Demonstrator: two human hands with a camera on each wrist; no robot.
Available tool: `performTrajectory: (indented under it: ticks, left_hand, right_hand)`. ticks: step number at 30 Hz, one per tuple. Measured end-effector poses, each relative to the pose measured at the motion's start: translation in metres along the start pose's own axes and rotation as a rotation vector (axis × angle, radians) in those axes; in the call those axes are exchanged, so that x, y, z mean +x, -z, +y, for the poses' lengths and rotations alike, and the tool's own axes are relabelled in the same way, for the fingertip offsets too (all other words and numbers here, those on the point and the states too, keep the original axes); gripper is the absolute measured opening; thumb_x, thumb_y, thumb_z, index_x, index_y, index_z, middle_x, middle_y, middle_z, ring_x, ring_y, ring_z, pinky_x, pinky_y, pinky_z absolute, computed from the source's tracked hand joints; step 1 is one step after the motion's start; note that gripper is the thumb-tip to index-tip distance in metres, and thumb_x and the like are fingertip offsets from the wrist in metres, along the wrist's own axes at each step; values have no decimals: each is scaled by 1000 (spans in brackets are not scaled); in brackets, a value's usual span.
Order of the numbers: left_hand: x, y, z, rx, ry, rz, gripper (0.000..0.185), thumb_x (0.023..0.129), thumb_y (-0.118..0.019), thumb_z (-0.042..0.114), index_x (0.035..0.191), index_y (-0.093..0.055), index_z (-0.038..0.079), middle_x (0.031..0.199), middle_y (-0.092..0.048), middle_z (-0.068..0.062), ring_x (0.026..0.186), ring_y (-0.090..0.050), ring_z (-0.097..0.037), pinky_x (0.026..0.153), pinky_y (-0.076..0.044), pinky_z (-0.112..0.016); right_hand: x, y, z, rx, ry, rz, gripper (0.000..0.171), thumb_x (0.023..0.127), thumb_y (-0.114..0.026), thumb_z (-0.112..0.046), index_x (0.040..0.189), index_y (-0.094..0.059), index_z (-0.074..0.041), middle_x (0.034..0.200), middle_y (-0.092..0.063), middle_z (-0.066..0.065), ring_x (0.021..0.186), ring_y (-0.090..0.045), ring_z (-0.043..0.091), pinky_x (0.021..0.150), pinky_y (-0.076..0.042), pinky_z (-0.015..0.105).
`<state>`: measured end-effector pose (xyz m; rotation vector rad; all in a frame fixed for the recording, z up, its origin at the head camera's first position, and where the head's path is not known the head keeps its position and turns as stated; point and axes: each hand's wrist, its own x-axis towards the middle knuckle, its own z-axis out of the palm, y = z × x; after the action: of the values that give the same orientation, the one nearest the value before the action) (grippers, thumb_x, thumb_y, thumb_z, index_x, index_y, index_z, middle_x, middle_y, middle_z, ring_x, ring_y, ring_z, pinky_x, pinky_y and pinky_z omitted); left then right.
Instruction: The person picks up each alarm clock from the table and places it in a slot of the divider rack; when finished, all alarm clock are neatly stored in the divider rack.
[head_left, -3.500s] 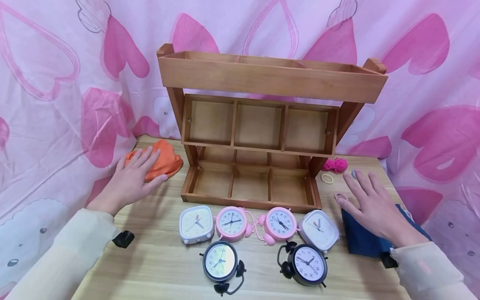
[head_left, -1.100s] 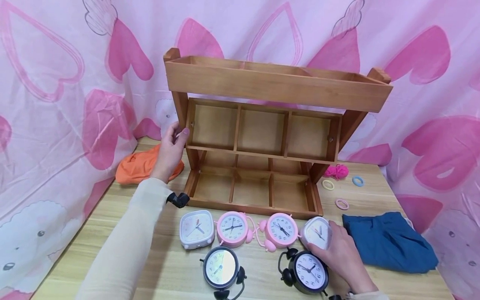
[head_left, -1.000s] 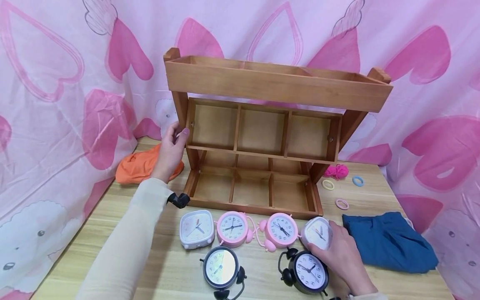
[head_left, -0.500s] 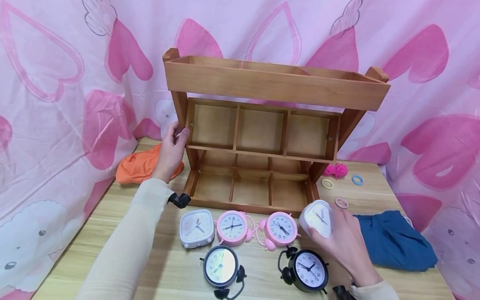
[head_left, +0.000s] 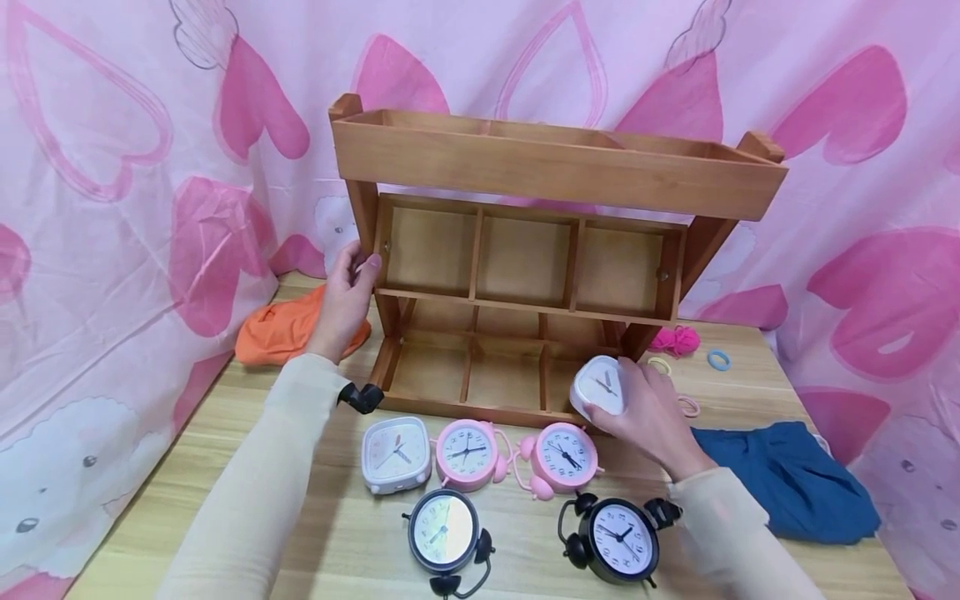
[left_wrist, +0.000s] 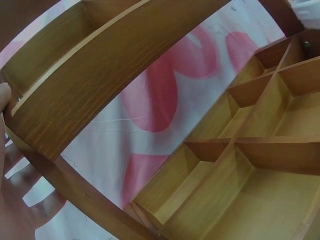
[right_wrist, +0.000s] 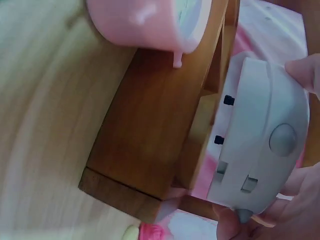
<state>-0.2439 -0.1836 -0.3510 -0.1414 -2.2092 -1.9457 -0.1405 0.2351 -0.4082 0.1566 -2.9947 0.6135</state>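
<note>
My right hand (head_left: 648, 412) grips a white square alarm clock (head_left: 600, 387), lifted over the front right corner of the wooden shelf rack (head_left: 540, 167). In the right wrist view the white clock's (right_wrist: 260, 135) back with its knobs faces the camera, above the rack's front rail (right_wrist: 150, 130). My left hand (head_left: 347, 296) grips the rack's left upright post. The left wrist view shows the rack's empty compartments (left_wrist: 240, 170). On the table stand another white clock (head_left: 395, 454), two pink clocks (head_left: 467, 452) (head_left: 562, 457) and two black clocks (head_left: 444, 533) (head_left: 617, 537).
An orange cloth (head_left: 281, 329) lies left of the rack and a blue cloth (head_left: 780, 479) at the right. Hair rings (head_left: 718, 360) and pink yarn (head_left: 675, 340) lie right of the rack. A pink heart curtain (head_left: 112, 208) hangs behind and at both sides.
My right hand went from the blue cloth to the right white clock, gripped it, lifted it and carried it up-left toward the rack's lower right compartment. My left hand moved from the orange cloth to the rack's post.
</note>
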Motion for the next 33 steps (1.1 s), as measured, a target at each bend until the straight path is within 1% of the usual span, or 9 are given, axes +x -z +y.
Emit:
performTrajectory:
  ticks: [5, 8, 12, 18, 21, 26, 27, 30, 33]
  left_hand:
    - [-9, -2, 16, -18, -3, -8, 56, 104, -48, 29, 152, -30, 7, 151, -40, -17, 139, -41, -29, 119, -32, -44]
    - [-11, -2, 19, 5, 0, -8, 56, 104, -47, 30, 152, -30, 7, 151, -41, -17, 139, -41, -29, 119, -33, -44]
    - [-11, -2, 20, -1, 2, -9, 55, 104, -47, 29, 152, -30, 6, 150, -41, -17, 139, -41, -28, 119, -32, -43]
    - [-10, -4, 19, -19, -10, -6, 54, 104, -47, 26, 151, -31, 5, 149, -43, -18, 137, -43, -27, 119, -33, -41]
    - [-9, -4, 19, -18, -13, -3, 54, 104, -47, 25, 151, -31, 4, 148, -43, -19, 137, -43, -27, 119, -33, -41]
    - [-9, -5, 19, -17, -11, -7, 54, 104, -47, 25, 151, -30, 5, 149, -42, -19, 138, -42, -28, 120, -32, -41]
    - [-9, -5, 19, -17, -9, -8, 54, 104, -46, 26, 152, -30, 5, 150, -42, -19, 138, -41, -28, 120, -32, -41]
    - [-5, -3, 9, -24, -12, -3, 54, 104, -47, 28, 152, -30, 7, 150, -41, -17, 139, -41, -27, 120, -31, -41]
    - [0, -1, -2, -27, -16, 9, 55, 104, -48, 30, 152, -31, 10, 150, -42, -16, 138, -42, -25, 120, -32, -41]
  right_hand:
    - [21, -6, 0, 0, -4, -66, 91, 74, -78, -53, 142, -41, -4, 131, -51, 23, 114, -48, 39, 92, -49, 63]
    - [31, -11, 1, -11, 3, -101, 90, 74, -78, -52, 142, -42, -6, 133, -51, 22, 116, -49, 39, 96, -47, 62]
    - [40, -18, 4, -32, -1, -128, 91, 73, -79, -53, 143, -42, -7, 137, -51, 22, 118, -51, 41, 102, -44, 62]
    - [44, -28, 9, -80, -32, -181, 96, 71, -80, -54, 144, -40, -7, 142, -49, 23, 125, -47, 46, 106, -29, 69]
    - [44, -31, 10, -93, -30, -199, 96, 70, -80, -53, 145, -40, -7, 143, -48, 24, 128, -44, 47, 107, -25, 70]
    - [44, -32, 10, -98, -29, -223, 97, 72, -79, -55, 146, -39, -7, 146, -46, 25, 132, -40, 49, 108, -23, 70]
    - [44, -32, 10, -101, -24, -225, 97, 72, -78, -55, 146, -39, -7, 145, -46, 25, 132, -40, 49, 108, -23, 70]
    - [41, -30, 11, -101, 2, -228, 95, 75, -76, -55, 147, -40, -5, 146, -46, 25, 133, -39, 48, 108, -23, 71]
    - [36, -25, 12, -72, 45, -211, 90, 81, -75, -50, 148, -37, -2, 149, -42, 26, 136, -37, 48, 111, -23, 70]
